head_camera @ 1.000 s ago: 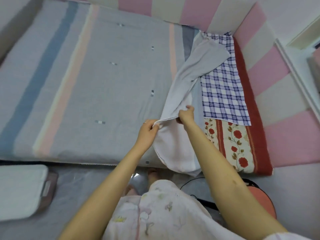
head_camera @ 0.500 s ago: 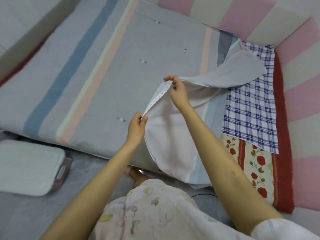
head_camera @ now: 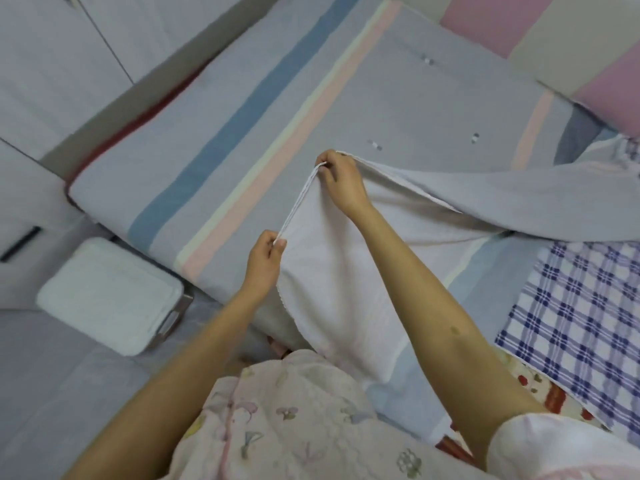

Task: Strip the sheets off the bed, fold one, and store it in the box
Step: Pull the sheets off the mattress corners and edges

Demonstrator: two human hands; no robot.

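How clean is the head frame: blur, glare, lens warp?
Head view: motion blur smears the small marks on the striped sheet and the cabinets at top left; the left hand and right hand pinching the white hem are readable. Light is soft and even, no glare, only faint shadows. The wide-angle lens slightly bows the blue stripe.

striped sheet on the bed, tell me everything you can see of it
The striped sheet looks like thin woven cotton: grey, with one broad blue band, narrow cream and pink stripes, and small pale marks. Most of it lies flat on the bed. Its near right part is lifted and turned over, showing a whitish underside and a scalloped white hem. The left hand and right hand pinch that hem, stretched taut between them. The turned-back flap uncovers a blue checked cloth.
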